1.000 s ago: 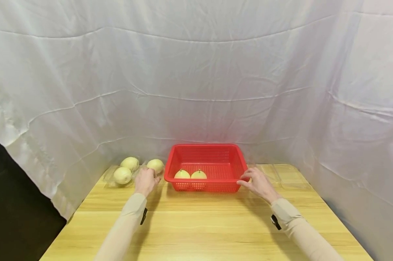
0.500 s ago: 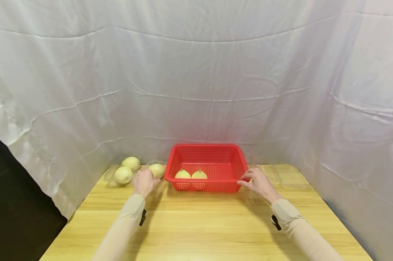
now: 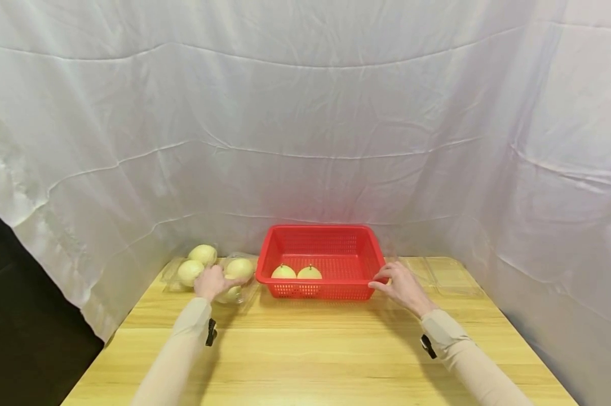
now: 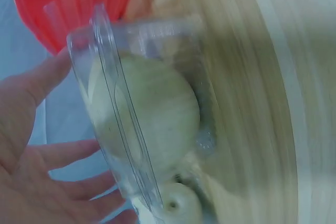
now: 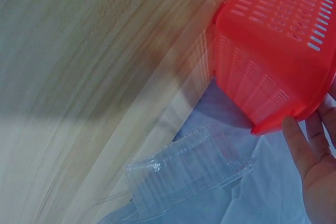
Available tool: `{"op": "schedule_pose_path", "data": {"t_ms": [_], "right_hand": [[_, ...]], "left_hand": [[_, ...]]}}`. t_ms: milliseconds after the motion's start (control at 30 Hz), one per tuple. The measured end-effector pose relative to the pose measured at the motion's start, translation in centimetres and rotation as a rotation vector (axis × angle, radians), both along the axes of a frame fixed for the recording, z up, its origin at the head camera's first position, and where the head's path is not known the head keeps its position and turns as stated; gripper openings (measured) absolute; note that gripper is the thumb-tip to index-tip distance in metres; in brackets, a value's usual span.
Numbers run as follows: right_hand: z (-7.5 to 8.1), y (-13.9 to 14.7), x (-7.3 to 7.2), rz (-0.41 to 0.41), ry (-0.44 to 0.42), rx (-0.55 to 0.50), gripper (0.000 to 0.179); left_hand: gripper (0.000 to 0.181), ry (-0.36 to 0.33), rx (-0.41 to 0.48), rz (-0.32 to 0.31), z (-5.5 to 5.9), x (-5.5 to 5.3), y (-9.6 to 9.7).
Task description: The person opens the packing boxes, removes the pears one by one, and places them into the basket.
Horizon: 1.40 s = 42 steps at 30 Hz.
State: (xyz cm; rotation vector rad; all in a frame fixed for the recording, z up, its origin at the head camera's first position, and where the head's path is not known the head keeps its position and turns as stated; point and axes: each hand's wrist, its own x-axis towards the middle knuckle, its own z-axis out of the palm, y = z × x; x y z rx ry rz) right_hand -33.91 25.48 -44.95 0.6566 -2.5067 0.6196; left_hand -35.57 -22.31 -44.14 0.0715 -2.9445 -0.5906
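Beside my left hand (image 3: 211,282) in the head view lies a clear plastic clamshell box with two pale yellow pears, the far pear (image 3: 240,268) fully visible, the near one partly covered by my thumb. In the left wrist view the fingers are loosely spread along the side of the box (image 4: 149,35), and the thumb reaches its corner. No finger curls round it. The red basket (image 3: 318,290) holds two pears (image 3: 309,272) at its front left. At its front right corner my right hand (image 3: 402,286) grips the rim, thumb in front and fingers over the side.
Another clear box with two pears (image 3: 202,255) lies at the far left. Right of the basket lies an open clear box (image 5: 184,169), also seen in the head view. A pale curtain (image 3: 326,113) closes off the back and sides of the wooden table (image 3: 315,349).
My left hand has drawn to the left and slightly towards me, uncovering the box. That box has shifted, and a second pear shows in it. The right hand and basket stay put.
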Motion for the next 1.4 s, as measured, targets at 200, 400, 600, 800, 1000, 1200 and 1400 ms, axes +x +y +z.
{"op": "schedule_pose_path", "data": {"t_ms": [200,400,600,800,1000,1200,1400], "right_hand": [[-0.1,0.0,0.0,-0.001,0.003,0.003,0.015],[-0.1,0.1,0.0,0.002,0.017,-0.009,0.015],[-0.3,0.3,-0.2,0.005,0.027,-0.01,0.016],[-0.1,0.2,-0.2,0.002,0.032,-0.026,0.015],[-0.2,0.1,-0.1,0.001,0.04,-0.028,0.015],[0.0,0.1,-0.1,-0.005,0.008,-0.016,0.017],[0.1,0.0,0.0,-0.006,-0.012,-0.003,0.017]], "left_hand": [[0.088,-0.069,0.009,-0.078,0.6,0.0,-1.2],[0.088,-0.151,0.097,-0.074,1.2,0.6,-1.8],[0.093,-0.176,0.102,-0.056,1.1,1.5,-2.1],[0.1,-0.145,0.175,-0.095,0.8,2.1,-2.6],[0.092,-0.215,0.311,-0.071,0.5,2.6,-3.1],[0.044,-0.191,0.289,-0.052,0.7,2.7,-3.9],[0.096,-0.206,0.305,-0.105,0.1,1.8,-4.6]]}}
